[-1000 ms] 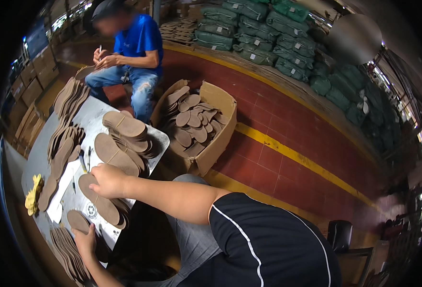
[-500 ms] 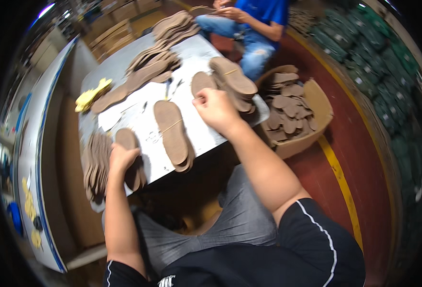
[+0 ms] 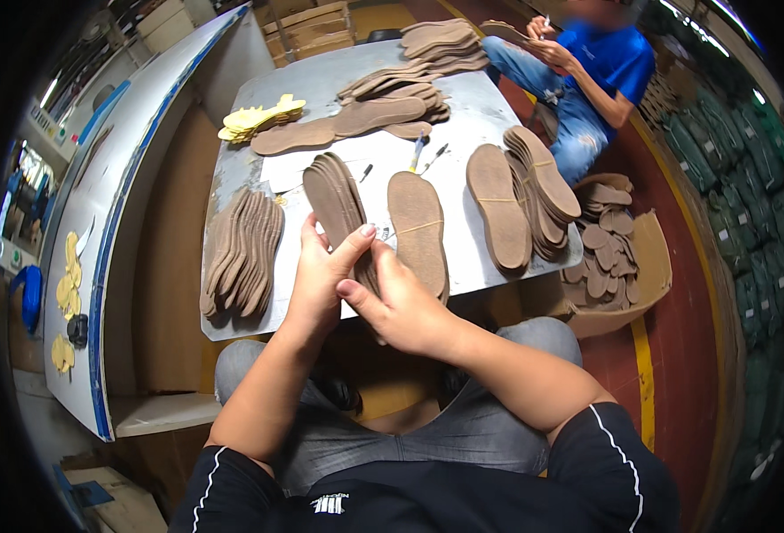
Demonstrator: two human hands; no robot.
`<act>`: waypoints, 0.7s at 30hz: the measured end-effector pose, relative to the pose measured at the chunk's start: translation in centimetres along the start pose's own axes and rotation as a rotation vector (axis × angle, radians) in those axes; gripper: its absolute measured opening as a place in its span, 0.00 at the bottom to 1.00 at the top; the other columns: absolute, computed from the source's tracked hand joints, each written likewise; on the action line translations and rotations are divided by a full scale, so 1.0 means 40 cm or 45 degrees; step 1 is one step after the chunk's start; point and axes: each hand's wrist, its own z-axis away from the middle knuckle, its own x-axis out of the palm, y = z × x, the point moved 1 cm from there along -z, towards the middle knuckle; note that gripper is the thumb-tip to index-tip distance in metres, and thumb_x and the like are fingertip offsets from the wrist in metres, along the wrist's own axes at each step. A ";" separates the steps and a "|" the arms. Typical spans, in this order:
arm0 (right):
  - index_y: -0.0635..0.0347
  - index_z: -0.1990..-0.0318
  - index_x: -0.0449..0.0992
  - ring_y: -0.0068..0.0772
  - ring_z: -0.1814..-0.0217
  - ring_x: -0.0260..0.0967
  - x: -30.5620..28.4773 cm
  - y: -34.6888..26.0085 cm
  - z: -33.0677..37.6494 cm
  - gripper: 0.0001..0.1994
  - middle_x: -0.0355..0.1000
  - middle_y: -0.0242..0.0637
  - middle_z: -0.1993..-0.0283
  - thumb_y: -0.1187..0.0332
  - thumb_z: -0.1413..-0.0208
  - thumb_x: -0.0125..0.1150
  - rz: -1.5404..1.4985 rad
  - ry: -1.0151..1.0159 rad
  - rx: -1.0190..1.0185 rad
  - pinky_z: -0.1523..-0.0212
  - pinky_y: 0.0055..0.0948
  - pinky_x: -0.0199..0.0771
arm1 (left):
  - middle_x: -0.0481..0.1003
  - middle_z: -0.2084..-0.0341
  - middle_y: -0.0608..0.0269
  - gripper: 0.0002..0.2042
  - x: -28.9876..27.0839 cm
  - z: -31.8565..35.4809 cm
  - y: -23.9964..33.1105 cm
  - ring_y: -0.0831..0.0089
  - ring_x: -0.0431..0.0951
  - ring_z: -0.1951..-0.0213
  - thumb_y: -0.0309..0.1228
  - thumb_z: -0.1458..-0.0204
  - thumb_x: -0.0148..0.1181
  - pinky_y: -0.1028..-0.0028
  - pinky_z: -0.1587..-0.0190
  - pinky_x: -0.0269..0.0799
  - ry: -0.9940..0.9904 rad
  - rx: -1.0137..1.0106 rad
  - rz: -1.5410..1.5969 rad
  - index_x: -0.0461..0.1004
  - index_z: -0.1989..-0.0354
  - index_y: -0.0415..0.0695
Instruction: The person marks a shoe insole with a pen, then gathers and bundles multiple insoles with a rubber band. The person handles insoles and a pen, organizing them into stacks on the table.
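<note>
Item: stack of brown insoles point(image 3: 337, 209), thin flat foot-shaped cutouts, held fanned on edge above the near edge of the grey table point(image 3: 321, 98), directly in front of the seated person. Grip: the left hand point(image 3: 321, 275) is closed around the lower end of the stack, fingers wrapped behind and thumb raised against the front; the right hand point(image 3: 401, 306) is pressed to the same lower end from the other side, index finger extended along the edge, so that the stack is pinched between both hands. Handling, as judged: each piece is likely light, thin and flexible like fibreboard, stiff enough to stand when bundled, prone to sliding apart in a fan if loosely held; a firm pinch at the heel end or across the narrow waist is advised, with the edges kept aligned. Adjacent stock: a single insole point(image 3: 418, 226) laid flat just beside the hands; a fanned row point(image 3: 242, 250) to the left; an overlapping pile point(image 3: 527, 195) to the right; yellow pieces point(image 3: 254, 117) at the far side; pens point(image 3: 420, 149) on white paper. A cardboard box of cutouts point(image 3: 618, 266) is set on the floor by the table's right edge. A second person in blue point(image 3: 587, 75) is seated beyond.
</note>
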 end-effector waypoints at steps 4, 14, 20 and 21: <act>0.75 0.22 0.66 0.45 0.28 0.80 -0.038 0.029 -0.025 0.30 0.80 0.57 0.31 0.60 0.20 0.62 -0.163 -0.078 0.045 0.26 0.42 0.78 | 0.76 0.27 0.49 0.39 -0.050 0.001 0.009 0.62 0.80 0.31 0.48 0.23 0.67 0.60 0.27 0.76 -0.060 -0.333 0.549 0.58 0.16 0.37; 0.67 0.25 0.76 0.40 0.38 0.82 -0.008 0.033 -0.082 0.25 0.84 0.46 0.40 0.56 0.15 0.52 -0.412 -0.245 0.312 0.31 0.41 0.81 | 0.80 0.33 0.38 0.36 -0.073 0.006 -0.071 0.44 0.77 0.27 0.53 0.28 0.58 0.41 0.22 0.72 -0.197 -0.352 0.892 0.71 0.24 0.32; 0.65 0.47 0.89 0.54 0.47 0.86 -0.250 0.030 -0.096 0.18 0.88 0.53 0.52 0.56 0.21 0.64 0.631 0.475 0.032 0.44 0.47 0.84 | 0.82 0.45 0.47 0.31 -0.140 -0.010 -0.081 0.48 0.86 0.40 0.49 0.29 0.61 0.42 0.31 0.81 -0.114 -0.400 1.007 0.73 0.30 0.34; 0.67 0.46 0.87 0.56 0.47 0.85 -0.317 0.034 -0.107 0.18 0.87 0.54 0.51 0.57 0.24 0.69 0.823 0.595 0.182 0.42 0.48 0.84 | 0.82 0.48 0.50 0.30 -0.147 -0.012 -0.085 0.51 0.86 0.44 0.51 0.28 0.62 0.43 0.35 0.83 -0.075 -0.418 1.037 0.73 0.32 0.35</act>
